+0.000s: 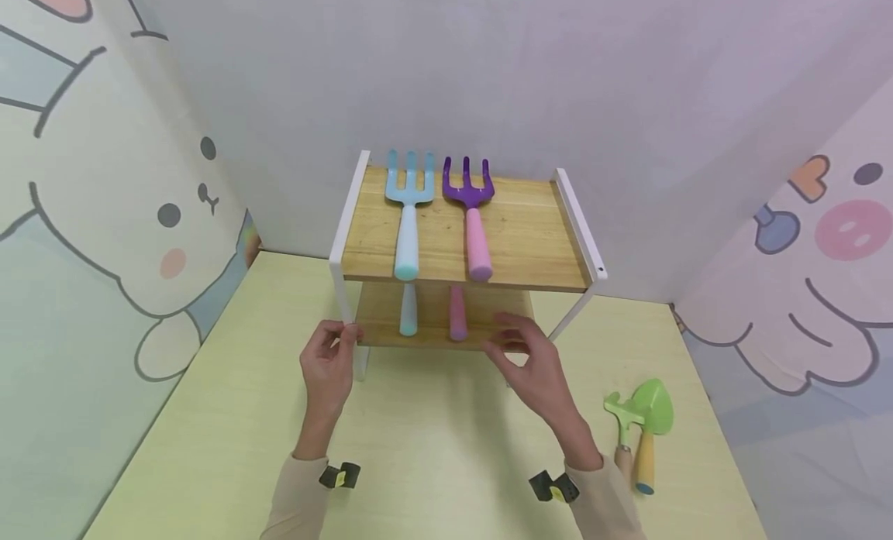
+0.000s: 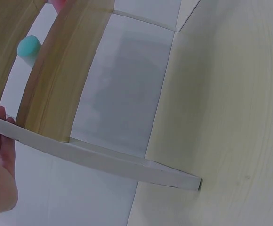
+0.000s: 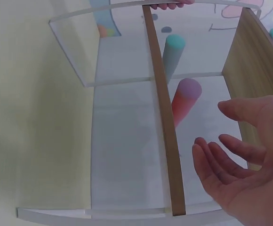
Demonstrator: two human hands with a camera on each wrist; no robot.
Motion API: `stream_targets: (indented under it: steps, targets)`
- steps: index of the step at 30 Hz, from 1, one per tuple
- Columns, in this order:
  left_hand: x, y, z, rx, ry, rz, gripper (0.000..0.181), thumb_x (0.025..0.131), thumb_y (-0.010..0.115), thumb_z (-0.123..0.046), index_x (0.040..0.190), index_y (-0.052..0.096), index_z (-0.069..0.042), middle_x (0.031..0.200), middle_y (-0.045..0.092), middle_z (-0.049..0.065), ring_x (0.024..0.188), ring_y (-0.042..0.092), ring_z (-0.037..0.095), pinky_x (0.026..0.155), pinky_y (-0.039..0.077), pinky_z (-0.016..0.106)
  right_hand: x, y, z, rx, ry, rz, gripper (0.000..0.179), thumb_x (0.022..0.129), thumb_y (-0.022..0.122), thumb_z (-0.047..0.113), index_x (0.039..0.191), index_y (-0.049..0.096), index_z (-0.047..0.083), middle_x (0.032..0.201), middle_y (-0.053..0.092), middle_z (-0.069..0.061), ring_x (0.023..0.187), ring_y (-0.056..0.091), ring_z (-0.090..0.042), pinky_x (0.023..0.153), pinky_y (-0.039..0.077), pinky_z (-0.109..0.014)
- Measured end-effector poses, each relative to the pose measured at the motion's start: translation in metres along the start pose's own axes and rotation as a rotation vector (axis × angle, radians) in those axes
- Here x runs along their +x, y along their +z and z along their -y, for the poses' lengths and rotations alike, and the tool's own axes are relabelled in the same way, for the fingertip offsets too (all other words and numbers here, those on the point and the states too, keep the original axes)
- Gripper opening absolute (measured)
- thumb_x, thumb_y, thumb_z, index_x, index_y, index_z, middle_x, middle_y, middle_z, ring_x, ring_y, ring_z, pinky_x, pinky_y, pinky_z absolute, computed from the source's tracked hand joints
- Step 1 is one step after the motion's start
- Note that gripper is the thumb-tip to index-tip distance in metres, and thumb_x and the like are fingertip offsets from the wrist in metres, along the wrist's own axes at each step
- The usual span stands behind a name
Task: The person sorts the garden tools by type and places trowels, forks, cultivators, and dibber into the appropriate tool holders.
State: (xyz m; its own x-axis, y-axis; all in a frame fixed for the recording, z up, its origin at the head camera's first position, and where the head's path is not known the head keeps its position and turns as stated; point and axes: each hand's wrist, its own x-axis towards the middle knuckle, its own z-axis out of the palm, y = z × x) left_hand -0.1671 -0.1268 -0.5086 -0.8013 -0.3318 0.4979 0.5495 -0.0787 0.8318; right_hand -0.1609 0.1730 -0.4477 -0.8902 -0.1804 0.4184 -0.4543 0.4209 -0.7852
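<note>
A two-tier rack has a white frame (image 1: 349,214) and wooden boards. My left hand (image 1: 329,366) grips its left upright at the lower board (image 1: 382,315), with fingers (image 2: 4,141) around the white bar. Near the right part of that board is my right hand (image 1: 536,373), fingers loosely bent and holding nothing. On the lower tier, a pale blue handle (image 1: 408,311) and a pink handle (image 1: 457,315) point forward; their heads are hidden. Above, on the upper board (image 1: 530,238), lie a light blue hand fork (image 1: 408,234) and a purple hand fork with pink handle (image 1: 477,242).
To the right on the pale table (image 1: 230,416) lie a green trowel (image 1: 653,408) with a yellow handle and a small green tool (image 1: 623,420) with a wooden handle, overlapping it. Cloth walls with cartoon animals (image 1: 139,176) stand behind and at both sides.
</note>
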Motion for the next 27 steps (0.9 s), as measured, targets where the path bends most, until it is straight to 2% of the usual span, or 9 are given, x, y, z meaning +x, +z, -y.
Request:
stream_targets:
  steps: [5,8,12,17,22,27]
  targets:
    - [0.0,0.0,0.0,-0.01,-0.001,0.002,0.011,0.099,0.059,0.012,0.092,0.055,0.02,0.087,0.067,0.002,0.083,0.069,0.012,0.078,0.059,0.02,-0.009,-0.003,-0.005,-0.034,-0.049,-0.031,0.041,0.087,0.081,0.0,0.125,0.065,-0.001,0.116,0.068,-0.016,0.096,0.07,-0.029,0.082,0.061,-0.044]
    - [0.0,-0.001,0.001,-0.009,-0.001,0.002,0.011,0.099,0.059,0.011,0.092,0.055,0.019,0.087,0.067,0.001,0.083,0.068,0.011,0.078,0.059,0.02,-0.013,-0.005,-0.006,-0.05,-0.06,-0.033,0.042,0.086,0.079,-0.005,0.125,0.063,-0.004,0.112,0.069,-0.018,0.095,0.07,-0.033,0.082,0.061,-0.046]
    - [0.0,0.0,0.002,-0.012,0.004,0.003,0.011,0.099,0.059,0.012,0.093,0.055,0.019,0.087,0.066,0.001,0.083,0.068,0.011,0.077,0.059,0.019,-0.017,-0.012,0.009,-0.043,-0.068,-0.021,0.043,0.086,0.076,-0.011,0.126,0.061,-0.009,0.114,0.067,-0.024,0.096,0.068,-0.038,0.083,0.06,-0.044]
    - [0.0,-0.001,0.003,-0.007,0.015,0.005,0.01,0.099,0.059,0.012,0.092,0.055,0.019,0.087,0.066,0.002,0.083,0.069,0.011,0.077,0.059,0.02,-0.024,-0.021,0.021,-0.013,-0.11,-0.026,0.042,0.084,0.075,-0.016,0.124,0.061,-0.011,0.115,0.066,-0.026,0.098,0.066,-0.038,0.083,0.06,-0.036]
    - [0.001,-0.001,0.003,0.006,0.021,0.002,0.01,0.099,0.059,0.012,0.092,0.055,0.018,0.086,0.066,0.001,0.082,0.069,0.012,0.076,0.059,0.02,-0.033,-0.026,0.012,-0.007,-0.148,-0.048,0.045,0.081,0.075,-0.02,0.123,0.061,-0.013,0.115,0.065,-0.028,0.096,0.066,-0.037,0.083,0.06,-0.032]
    - [0.0,0.0,0.001,-0.004,0.012,0.0,0.01,0.099,0.059,0.012,0.092,0.055,0.019,0.087,0.067,0.002,0.083,0.069,0.011,0.076,0.059,0.02,-0.046,-0.03,-0.016,-0.01,-0.167,-0.07,0.051,0.079,0.075,-0.022,0.126,0.061,-0.009,0.115,0.065,-0.023,0.097,0.067,-0.03,0.086,0.058,-0.025]
